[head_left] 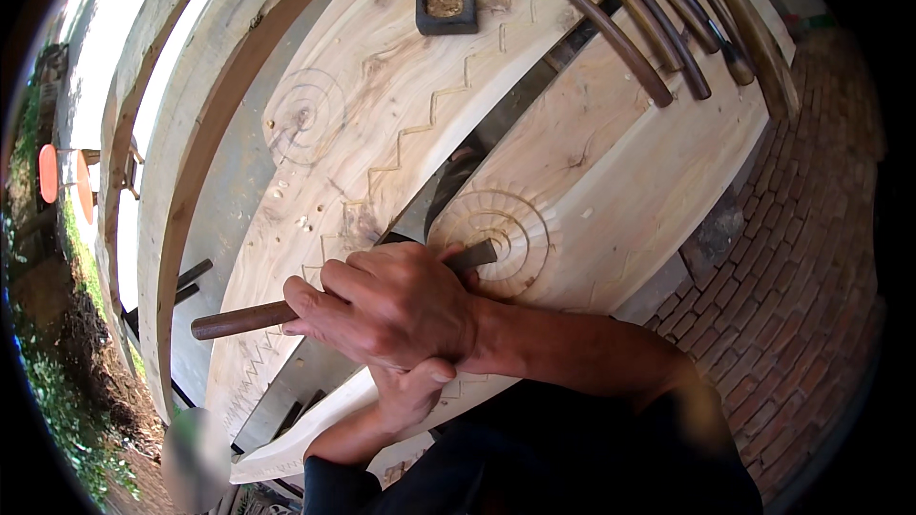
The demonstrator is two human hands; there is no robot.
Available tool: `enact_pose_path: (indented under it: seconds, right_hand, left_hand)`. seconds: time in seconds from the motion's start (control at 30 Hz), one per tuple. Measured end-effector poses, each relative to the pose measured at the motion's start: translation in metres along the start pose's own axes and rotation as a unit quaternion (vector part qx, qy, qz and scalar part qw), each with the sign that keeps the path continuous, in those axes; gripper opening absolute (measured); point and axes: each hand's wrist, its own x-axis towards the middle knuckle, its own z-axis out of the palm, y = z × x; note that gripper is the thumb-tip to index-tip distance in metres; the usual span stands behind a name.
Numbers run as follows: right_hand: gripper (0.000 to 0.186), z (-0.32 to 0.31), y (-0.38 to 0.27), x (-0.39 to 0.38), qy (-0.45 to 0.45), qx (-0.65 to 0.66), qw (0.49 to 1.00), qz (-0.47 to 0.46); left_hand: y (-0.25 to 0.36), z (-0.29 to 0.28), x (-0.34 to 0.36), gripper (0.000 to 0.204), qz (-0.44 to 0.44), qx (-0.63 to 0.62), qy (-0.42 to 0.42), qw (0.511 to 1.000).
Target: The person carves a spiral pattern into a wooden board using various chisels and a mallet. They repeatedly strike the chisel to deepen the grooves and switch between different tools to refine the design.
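A wood chisel with a round brown handle [243, 320] and a flat metal blade [474, 255] lies across the workpiece, its edge at the carved round of petals and rings [520, 238]. My right hand [386, 300] is closed around the handle, knuckles up. Underneath it is my left hand [410, 391], its thumb against my right wrist. Fingertips by the blade appear to be the left hand's, closed on the chisel; most of that hand is hidden. The carved round is cut into the nearer pale wooden plank [630, 172].
A farther plank [382, 86] bears carved zigzags and pencilled circles. On it stands a small dark square dish [446, 8]. Several wooden-handled carving tools [658, 14] lie at the far right. Curved timbers [215, 105] rise at left; brick paving [782, 257] lies right. Dark gaps separate the planks.
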Motion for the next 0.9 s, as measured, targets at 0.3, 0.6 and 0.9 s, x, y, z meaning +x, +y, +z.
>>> enact_pose_path:
  seconds: [0.3,0.6,0.9]
  right_hand:
    - [0.041,0.003,0.001,-0.001,-0.004,-0.011,1.0,0.018]
    - [0.043,0.001,0.001,-0.001,0.034,-0.016,0.999,-0.013]
    - [0.045,0.001,0.002,0.002,0.069,-0.003,0.998,-0.009]
  left_hand:
    - [0.0,-0.001,0.005,0.129,0.014,-0.001,-0.017,1.0]
    - [-0.012,-0.011,-0.006,0.123,0.04,0.081,0.019,0.996]
    - [-0.012,-0.017,-0.01,0.124,0.02,0.101,0.02,0.994]
